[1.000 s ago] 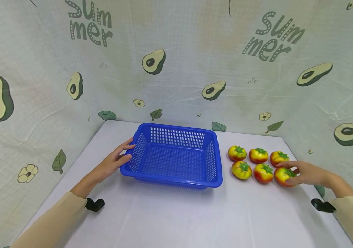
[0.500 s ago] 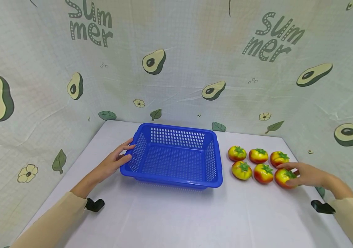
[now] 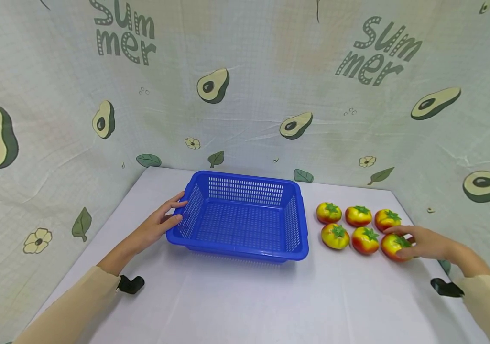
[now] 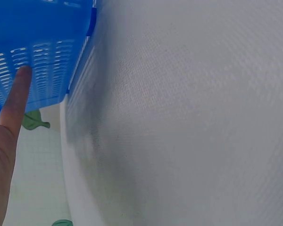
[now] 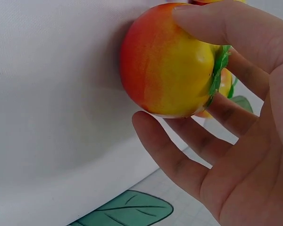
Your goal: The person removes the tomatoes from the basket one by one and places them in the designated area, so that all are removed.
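A blue plastic basket (image 3: 240, 220) with slotted walls stands mid-table in the head view, nothing inside it. My left hand (image 3: 158, 224) touches its left rim with fingers fairly straight. In the left wrist view a straight finger (image 4: 20, 94) lies against the slotted wall. At the right, my right hand (image 3: 427, 242) holds the nearest right tomato (image 3: 393, 246), red and yellow with a green leafy top. The right wrist view shows thumb and fingers around this tomato (image 5: 167, 66), which seems to sit on the table; part of its top is hidden by the hand.
Several more red-yellow tomatoes (image 3: 364, 241) stand in two rows between the basket and the right hand. The white table (image 3: 245, 301) ends at a fabric backdrop (image 3: 253, 95) printed with avocados, at the back and both sides.
Over the last second my right hand has shifted very slightly toward the near side at the same tomato. The left hand and basket have stayed in place.
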Tool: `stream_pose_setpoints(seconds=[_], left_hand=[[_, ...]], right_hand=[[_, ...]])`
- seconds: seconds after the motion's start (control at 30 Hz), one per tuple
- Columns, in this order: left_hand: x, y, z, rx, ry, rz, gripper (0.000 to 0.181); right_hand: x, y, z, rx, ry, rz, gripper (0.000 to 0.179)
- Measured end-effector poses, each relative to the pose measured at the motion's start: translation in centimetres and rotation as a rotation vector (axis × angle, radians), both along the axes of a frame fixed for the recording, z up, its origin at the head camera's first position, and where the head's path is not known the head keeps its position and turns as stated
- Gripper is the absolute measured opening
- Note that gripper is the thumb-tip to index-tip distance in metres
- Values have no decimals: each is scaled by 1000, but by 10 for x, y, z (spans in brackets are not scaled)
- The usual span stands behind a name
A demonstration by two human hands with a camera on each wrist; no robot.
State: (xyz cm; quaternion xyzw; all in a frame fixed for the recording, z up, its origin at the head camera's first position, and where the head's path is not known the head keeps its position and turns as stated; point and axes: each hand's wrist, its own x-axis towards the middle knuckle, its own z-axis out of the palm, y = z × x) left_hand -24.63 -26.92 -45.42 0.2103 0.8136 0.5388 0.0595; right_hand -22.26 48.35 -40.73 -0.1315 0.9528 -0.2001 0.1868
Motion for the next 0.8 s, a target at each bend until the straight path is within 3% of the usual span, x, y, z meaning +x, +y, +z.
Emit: stream_pose_setpoints(seconds=[0.23, 0.57, 0.8], left_hand=[[0, -1, 1, -29, 1, 1, 50], [-1, -4, 6, -129, 65, -1, 52], [-3, -5, 8, -182, 95, 4, 52]], right_hand=[[3, -4, 1, -9, 17, 5, 63], [4, -8, 8, -19, 44, 17, 65], [6, -12, 21, 31, 137, -1, 69]])
